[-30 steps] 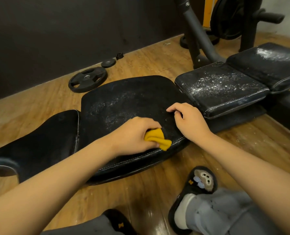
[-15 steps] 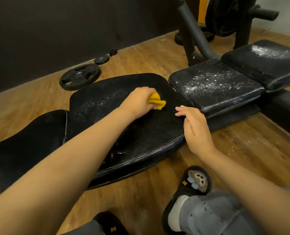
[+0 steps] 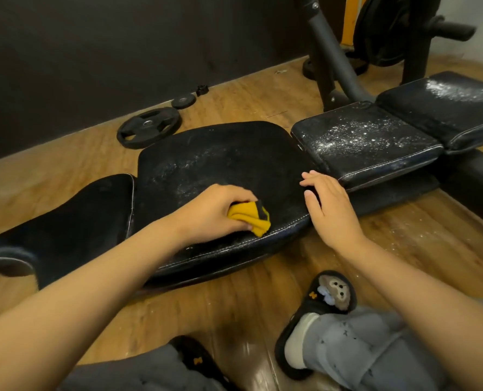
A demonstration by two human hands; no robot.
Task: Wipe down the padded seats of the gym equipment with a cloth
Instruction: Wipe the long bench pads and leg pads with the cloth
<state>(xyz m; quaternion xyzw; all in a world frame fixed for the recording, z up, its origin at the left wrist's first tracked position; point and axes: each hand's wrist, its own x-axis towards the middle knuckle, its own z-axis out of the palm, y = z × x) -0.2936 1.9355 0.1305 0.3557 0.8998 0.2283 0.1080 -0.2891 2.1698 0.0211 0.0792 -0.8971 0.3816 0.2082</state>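
- Slipper (image 3: 330, 292) is seen nearest, on the floor (image 3: 234, 306).
- Left hand (image 3: 214, 213) is curled round the bunched cloth (image 3: 251, 221), pressed on the wide seat pad (image 3: 220, 153) at its near edge; half a second ago it was at the far corner, so a return stroke is judged done.
- Right hand (image 3: 330, 210) is laid flat on the pad's right edge, fingers loosely spread.
- Cloth's free end is pointed right, along the left-to-right long axis of the pads, towards the speckled, unwiped middle pad (image 3: 367, 139).
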